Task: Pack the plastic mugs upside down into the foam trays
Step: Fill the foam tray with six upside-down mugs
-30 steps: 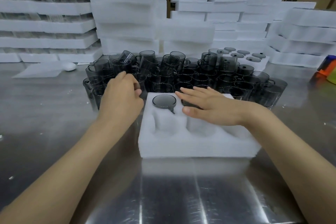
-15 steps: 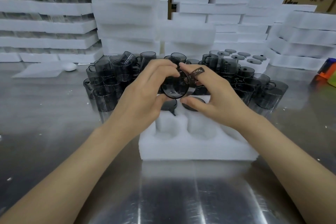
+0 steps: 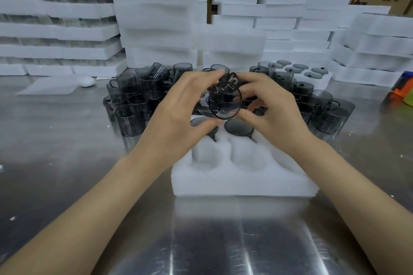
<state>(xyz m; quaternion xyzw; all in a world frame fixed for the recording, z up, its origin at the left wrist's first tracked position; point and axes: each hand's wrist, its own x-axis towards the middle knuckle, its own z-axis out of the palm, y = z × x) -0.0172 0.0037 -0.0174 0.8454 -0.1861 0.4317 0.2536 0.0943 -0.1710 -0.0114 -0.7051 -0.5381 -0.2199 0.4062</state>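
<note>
A smoky grey plastic mug (image 3: 224, 101) is held in the air above the white foam tray (image 3: 241, 182), its round base turned toward me. My left hand (image 3: 178, 116) grips it from the left and my right hand (image 3: 268, 114) pinches it from the right. Two mugs sit upside down in the tray's far pockets, one on the left (image 3: 197, 121) partly behind my left thumb and one to its right (image 3: 238, 128). The near pockets of the tray hold nothing. A crowd of upright grey mugs (image 3: 130, 107) stands behind the tray.
The tray lies on a shiny steel table (image 3: 67, 163). Stacks of white foam trays (image 3: 154, 18) wall off the back. A filled tray (image 3: 304, 72) sits at the back right, an orange and blue object (image 3: 402, 88) at the right edge, a white lump (image 3: 87, 81) at the left.
My left hand lifted a mug from the pile to the middle. My right hand left the tray and joined it. Both now hold the mug slightly further right, above the tray.
</note>
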